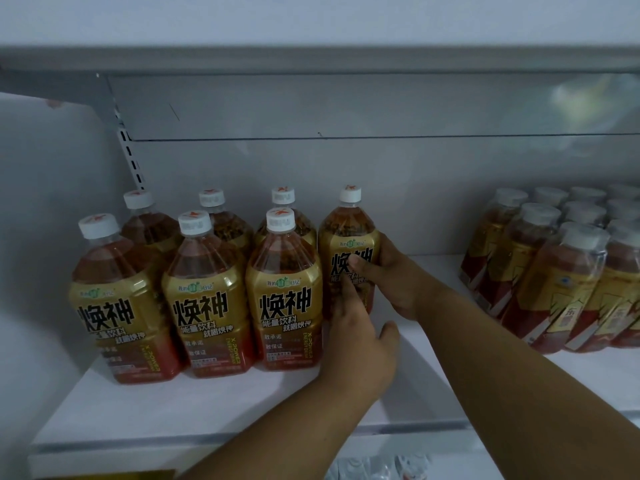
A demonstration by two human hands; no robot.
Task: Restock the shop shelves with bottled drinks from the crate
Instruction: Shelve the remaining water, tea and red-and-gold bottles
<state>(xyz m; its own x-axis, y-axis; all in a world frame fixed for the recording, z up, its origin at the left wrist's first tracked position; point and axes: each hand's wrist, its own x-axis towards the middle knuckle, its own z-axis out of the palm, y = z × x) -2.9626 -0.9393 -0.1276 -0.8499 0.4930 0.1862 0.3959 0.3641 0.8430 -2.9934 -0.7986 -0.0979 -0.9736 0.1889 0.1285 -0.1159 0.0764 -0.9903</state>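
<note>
Centrally, one amber drink bottle [348,251] with a white cap and a gold label stood upright on the white shelf [194,407], at the right end of the back row and just beside its neighbours. Both hands were on it. The right hand [398,275] wrapped the bottle's right side, thumb across the label and fingers curled behind. The left hand [356,337] reached in from below with fingers extended along the lower front of the bottle, thumb held away to the right; it seemed to press or steady rather than clasp, though the fingertips blurred into the label.

To the bottle's left, six matching bottles [207,292] stood in two rows of three, labels facing forward. The front row therefore had an open place directly before the held bottle. Further right, well apart, sat a shrink-wrapped pack of similar drinks [554,271]. A grey back panel [311,161] rose behind, and another shelf's underside spanned the top. The crate was not in view.

Judging from this, the step in hand was seating the bottle in line with the back row. The next move would likely call for releasing it squarely upright, label forward, then fetching another bottle for the front gap.
</note>
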